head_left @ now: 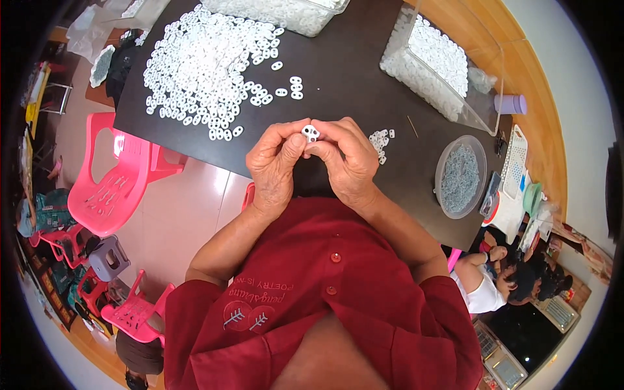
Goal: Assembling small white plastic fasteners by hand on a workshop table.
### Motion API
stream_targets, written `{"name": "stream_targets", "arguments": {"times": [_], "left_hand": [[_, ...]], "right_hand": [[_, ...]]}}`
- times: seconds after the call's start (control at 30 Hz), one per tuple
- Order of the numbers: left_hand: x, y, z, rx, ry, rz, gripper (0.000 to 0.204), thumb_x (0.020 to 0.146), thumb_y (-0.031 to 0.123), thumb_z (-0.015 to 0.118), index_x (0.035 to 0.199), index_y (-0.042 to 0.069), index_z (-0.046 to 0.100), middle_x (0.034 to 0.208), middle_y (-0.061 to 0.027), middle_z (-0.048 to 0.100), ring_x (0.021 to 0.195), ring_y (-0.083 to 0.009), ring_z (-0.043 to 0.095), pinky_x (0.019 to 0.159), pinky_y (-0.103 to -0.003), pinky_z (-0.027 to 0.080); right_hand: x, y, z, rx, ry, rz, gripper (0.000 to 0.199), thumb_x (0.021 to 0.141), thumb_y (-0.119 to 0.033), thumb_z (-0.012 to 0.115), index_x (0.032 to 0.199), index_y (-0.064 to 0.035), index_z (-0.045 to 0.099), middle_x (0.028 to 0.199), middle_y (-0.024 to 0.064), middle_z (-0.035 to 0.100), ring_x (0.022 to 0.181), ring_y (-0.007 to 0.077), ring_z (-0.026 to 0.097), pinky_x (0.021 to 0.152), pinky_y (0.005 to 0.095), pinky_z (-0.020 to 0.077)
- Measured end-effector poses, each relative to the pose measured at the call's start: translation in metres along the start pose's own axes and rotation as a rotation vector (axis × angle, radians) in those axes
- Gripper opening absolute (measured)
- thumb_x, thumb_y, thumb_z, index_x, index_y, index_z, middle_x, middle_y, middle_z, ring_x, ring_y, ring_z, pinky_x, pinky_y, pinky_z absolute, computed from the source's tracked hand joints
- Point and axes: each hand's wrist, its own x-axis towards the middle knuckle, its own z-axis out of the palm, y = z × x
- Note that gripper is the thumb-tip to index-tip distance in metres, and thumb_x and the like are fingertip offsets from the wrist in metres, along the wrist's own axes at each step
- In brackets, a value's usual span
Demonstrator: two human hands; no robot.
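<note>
Head camera caught the left hand (274, 161) and right hand (350, 160) pinching a small white piece (311, 133) between their fingertips (298, 140) near the near edge of the dark table (344, 78). Rounded, it showed several dark spots, possibly holes; fingers hid its sides, and a far tub (314, 28) was cut off.
</note>
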Motion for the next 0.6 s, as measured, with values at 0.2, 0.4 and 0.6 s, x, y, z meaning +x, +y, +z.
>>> {"name": "stream_targets", "arguments": {"times": [0.2,0.4,0.6], "left_hand": [[0.0,-0.009,-0.001,0.036,-0.009,0.03,0.018,0.089,0.012,0.057,0.099,-0.003,0.06,0.08,-0.0025,0.055,0.068,-0.0071,0.048,0.061,-0.02,0.042],[0.001,-0.005,0.003,0.008,0.006,0.022,0.019,0.09,0.013,0.056,0.1,-0.003,0.058,0.083,-0.0032,0.057,0.069,-0.0069,0.049,0.062,-0.02,0.042],[0.002,0.013,0.011,0.046,0.059,0.077,0.019,0.09,0.012,0.057,0.101,-0.002,0.058,0.087,-0.0034,0.058,0.074,-0.0066,0.051,0.066,-0.02,0.044]], "right_hand": [[0.003,0.002,0.0,-0.085,0.001,-0.095,0.027,0.072,0.003,0.068,0.098,0.0017,0.061,0.078,0.0084,0.061,0.066,0.0162,0.056,0.055,0.0249,0.0455],[0.006,0.003,0.002,-0.07,0.005,-0.102,0.027,0.072,0.002,0.068,0.098,0.0017,0.061,0.081,0.009,0.061,0.066,0.0167,0.056,0.055,0.0253,0.0451],[0.013,-0.012,-0.001,-0.047,-0.025,-0.04,0.029,0.073,0.001,0.068,0.101,0.0028,0.058,0.089,0.01,0.06,0.067,0.0161,0.056,0.056,0.0253,0.0457]]}}
